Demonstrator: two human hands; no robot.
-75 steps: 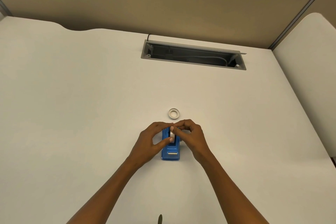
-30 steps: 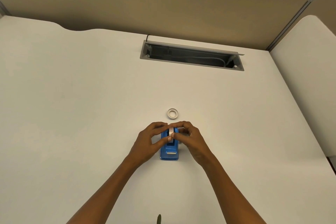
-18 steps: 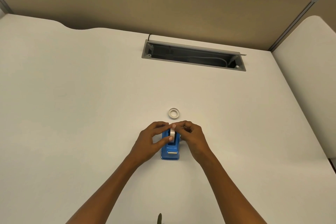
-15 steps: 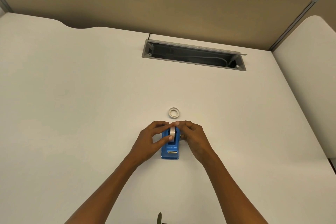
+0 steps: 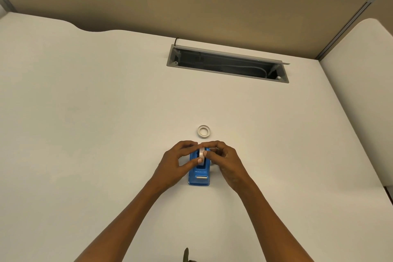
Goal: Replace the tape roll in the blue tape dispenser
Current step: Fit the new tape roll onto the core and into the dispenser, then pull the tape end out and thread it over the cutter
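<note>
Hands meeting over the blue tape dispenser (image 5: 199, 173), seen from the head camera as I follow the work remotely. The left hand (image 5: 176, 164) and the right hand (image 5: 226, 160) are both narrowly pinched on the white tape roll (image 5: 201, 153), thumb and fingertips on its opposite flat sides, so that the roll stands on edge above the cradle at the dispenser's far end. I judge this two-sided grip serves to keep the roll square to the slot while it is lowered in; whether it is already seated I cannot tell, since the fingers hide the hub. The dispenser rests on the white desk (image 5: 85, 134) between the wrists, its long axis running away from the person, with the metal cutter end nearest the body and the roll end farthest. A small white ring (image 5: 203, 131), probably the spent core, lies flat just beyond the hands, apart from them. Beyond that a cable tray (image 5: 227, 64) opens in the desk.
</note>
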